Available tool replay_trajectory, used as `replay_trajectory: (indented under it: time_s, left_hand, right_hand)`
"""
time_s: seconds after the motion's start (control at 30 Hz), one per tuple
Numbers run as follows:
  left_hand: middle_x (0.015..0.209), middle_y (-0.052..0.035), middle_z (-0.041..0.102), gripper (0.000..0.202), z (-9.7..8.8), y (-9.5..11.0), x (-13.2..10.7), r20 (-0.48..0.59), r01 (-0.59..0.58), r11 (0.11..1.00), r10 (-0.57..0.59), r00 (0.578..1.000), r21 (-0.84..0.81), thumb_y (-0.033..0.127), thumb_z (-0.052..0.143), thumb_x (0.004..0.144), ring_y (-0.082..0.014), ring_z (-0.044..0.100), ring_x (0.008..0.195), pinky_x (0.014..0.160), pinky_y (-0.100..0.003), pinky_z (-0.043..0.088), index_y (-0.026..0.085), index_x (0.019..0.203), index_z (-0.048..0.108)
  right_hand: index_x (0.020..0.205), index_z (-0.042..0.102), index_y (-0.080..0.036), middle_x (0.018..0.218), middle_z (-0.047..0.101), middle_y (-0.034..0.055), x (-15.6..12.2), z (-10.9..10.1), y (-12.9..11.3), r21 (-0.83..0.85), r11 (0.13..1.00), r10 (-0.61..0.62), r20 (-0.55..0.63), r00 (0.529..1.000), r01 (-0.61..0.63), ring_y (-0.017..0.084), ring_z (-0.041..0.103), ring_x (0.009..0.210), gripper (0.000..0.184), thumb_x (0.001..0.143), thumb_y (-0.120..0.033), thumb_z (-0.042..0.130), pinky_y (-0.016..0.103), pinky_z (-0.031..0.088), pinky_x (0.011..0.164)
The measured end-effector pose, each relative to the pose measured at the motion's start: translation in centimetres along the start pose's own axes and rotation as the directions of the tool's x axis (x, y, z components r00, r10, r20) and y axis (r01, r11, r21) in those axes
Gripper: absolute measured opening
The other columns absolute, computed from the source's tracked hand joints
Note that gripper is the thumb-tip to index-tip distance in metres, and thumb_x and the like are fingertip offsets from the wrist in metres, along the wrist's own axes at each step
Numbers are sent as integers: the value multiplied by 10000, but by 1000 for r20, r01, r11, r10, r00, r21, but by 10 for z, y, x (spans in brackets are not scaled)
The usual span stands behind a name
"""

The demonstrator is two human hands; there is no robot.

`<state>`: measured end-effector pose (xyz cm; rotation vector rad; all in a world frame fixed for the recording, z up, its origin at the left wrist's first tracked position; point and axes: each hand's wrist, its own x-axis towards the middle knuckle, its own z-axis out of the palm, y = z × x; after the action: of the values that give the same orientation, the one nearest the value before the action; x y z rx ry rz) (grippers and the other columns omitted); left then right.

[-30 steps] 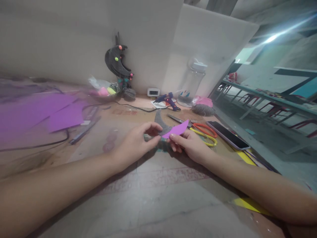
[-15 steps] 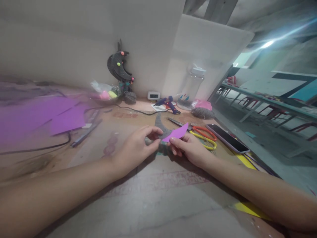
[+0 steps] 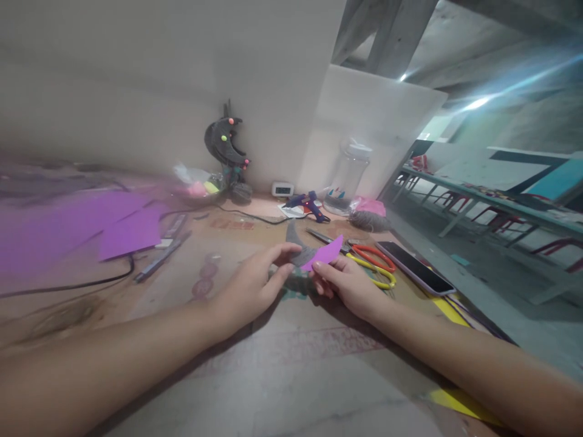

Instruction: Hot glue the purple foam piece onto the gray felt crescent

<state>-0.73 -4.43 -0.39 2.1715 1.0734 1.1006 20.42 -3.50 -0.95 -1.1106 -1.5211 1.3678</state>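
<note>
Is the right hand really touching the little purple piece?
Touching: in the head view, the right hand has its thumb on the purple piece, near its lower edge.

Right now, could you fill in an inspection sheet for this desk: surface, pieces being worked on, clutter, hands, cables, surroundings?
Surface: table stained, with faint reddish printed markings.
Job's things: gray crescent piece; purple piece overlaps its lower end in this view.
Clutter: scissors with orange and yellow handles, phone, glue gun, clear bottle; blurred purple sheets at left.
Hands: right hand pinches the purple piece; left hand has its fingertips at the gray crescent piece, grip unclear.
Cables: black cable runs left from the glue gun; another black stretch shows at left, connection unclear.
Surroundings: pale wall behind; long table with red seats at right.
</note>
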Motion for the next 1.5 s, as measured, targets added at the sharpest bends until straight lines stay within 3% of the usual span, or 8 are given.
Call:
replay_trajectory:
  time_s: [0.4, 1.0, 1.2, 1.5]
  left_hand:
    - [1021, -33, 680, 333, -3, 2, 3, 12, 67, 998, -67, 998, 12, 311, 544, 886, -180, 630, 926, 867, -318, 480, 217, 1204, 582]
    - [989, -26, 700, 335, -3, 5, 2, -34, 56, 996, -54, 998, 70, 247, 560, 835, -183, 648, 886, 869, -318, 495, 241, 1164, 624]
    - [1054, -55, 690, 407, -4, 8, 0, -12, 38, 995, -37, 999, 88, 230, 520, 834, -205, 642, 953, 902, -342, 490, 213, 1234, 589]
    - [1009, -44, 696, 334, -6, 6, 4, 4, 127, 991, -127, 992, -39, 378, 517, 893, -196, 641, 905, 855, -328, 489, 209, 1161, 622]
  right_hand:
    - [690, 636, -149, 503, 555, -19, 0, 2, -4, -66, 997, -33, 26, 999, 34, 69, 400, 433, 349, 818, -474, 645, 222, 263, 443]
    - [688, 627, -149, 505, 547, -26, -1, 3, -5, -81, 996, -30, 36, 999, 33, 67, 388, 436, 341, 821, -463, 638, 225, 262, 455]
    - [697, 619, -155, 507, 546, -27, -1, 3, -5, -74, 996, -39, 31, 999, 41, 69, 388, 436, 332, 828, -460, 630, 225, 259, 453]
    - [663, 594, -155, 508, 522, -31, -3, 4, -9, -151, 987, -46, 56, 997, 55, 70, 394, 447, 380, 840, -492, 608, 232, 289, 470]
